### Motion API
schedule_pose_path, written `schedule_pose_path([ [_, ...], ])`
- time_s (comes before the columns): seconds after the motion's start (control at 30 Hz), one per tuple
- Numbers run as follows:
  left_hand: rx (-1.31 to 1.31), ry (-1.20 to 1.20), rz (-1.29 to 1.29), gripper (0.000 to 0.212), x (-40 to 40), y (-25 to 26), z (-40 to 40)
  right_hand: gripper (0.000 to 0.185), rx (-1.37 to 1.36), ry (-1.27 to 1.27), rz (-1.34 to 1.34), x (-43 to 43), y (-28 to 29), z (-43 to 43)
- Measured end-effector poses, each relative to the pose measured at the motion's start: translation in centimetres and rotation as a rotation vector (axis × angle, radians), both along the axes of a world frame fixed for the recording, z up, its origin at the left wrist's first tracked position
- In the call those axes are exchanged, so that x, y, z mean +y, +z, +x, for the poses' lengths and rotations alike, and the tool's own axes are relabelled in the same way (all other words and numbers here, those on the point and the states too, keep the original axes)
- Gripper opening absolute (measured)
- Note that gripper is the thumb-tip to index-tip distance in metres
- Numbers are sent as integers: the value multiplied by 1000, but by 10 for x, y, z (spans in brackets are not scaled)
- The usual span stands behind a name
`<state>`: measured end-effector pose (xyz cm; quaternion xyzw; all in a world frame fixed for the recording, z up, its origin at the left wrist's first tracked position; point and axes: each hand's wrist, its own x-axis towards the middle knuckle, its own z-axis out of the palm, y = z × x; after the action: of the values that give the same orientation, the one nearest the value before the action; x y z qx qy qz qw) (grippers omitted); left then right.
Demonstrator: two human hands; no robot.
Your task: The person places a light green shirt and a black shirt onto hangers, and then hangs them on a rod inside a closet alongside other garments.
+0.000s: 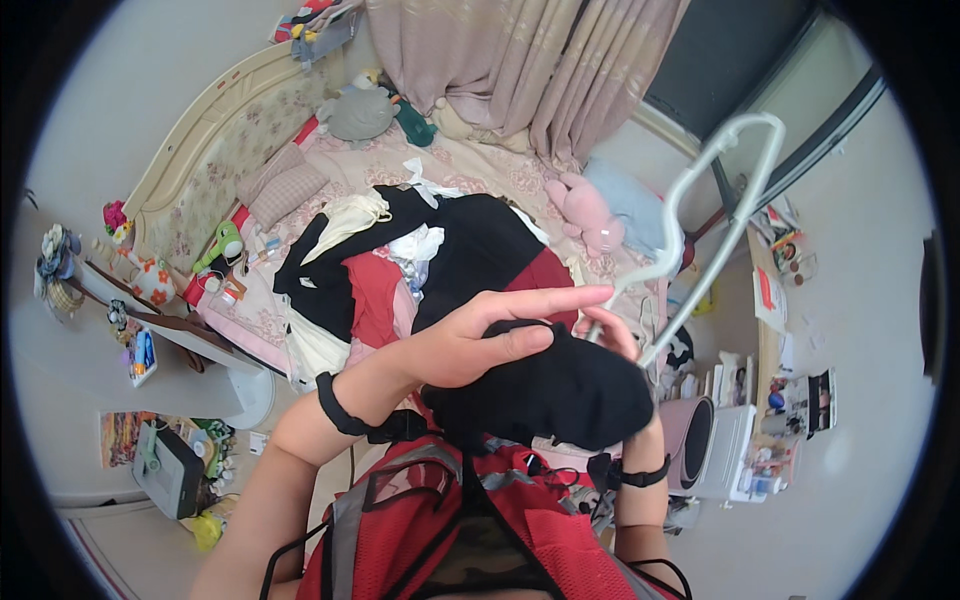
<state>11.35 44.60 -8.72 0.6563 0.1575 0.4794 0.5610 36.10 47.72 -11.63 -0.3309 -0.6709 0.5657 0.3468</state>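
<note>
A bunched black cloth garment [555, 390] hangs between my hands in front of my chest. My left hand [472, 330] holds its upper edge, thumb lying over the cloth and index finger stretched out to the right. That fingertip meets a white tubular clothes hanger [679, 225], which rises to the upper right. My right hand [613, 332] is mostly hidden behind the garment; its visible fingers curl at the lower end of the hanger. Beyond my hands, a pile of clothes lies on the bed, with a black garment [480, 240] and a red garment [373, 296] among them.
The bed [465, 161] has a cream headboard [225, 127]. A pink plush toy [585, 214], a grey plush toy [360, 114] and a checked pillow [289, 191] rest on it. A desk [761, 315] with boxes stands at right, a grey case [169, 465] at lower left.
</note>
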Motion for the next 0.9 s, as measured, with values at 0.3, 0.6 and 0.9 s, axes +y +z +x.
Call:
schedule_pose_path([
  [0.3,-80,142,-143,55,-10,-1,-6,40,130,305,-341,-10,-36,-10],
  [0.6,-57,293,-74,46,4,-13,1,45,389,172,-458,-7,-45,3],
  [0.9,556,829,217,37,33,-90,-32,28,390,223,-379,14,21,-8],
])
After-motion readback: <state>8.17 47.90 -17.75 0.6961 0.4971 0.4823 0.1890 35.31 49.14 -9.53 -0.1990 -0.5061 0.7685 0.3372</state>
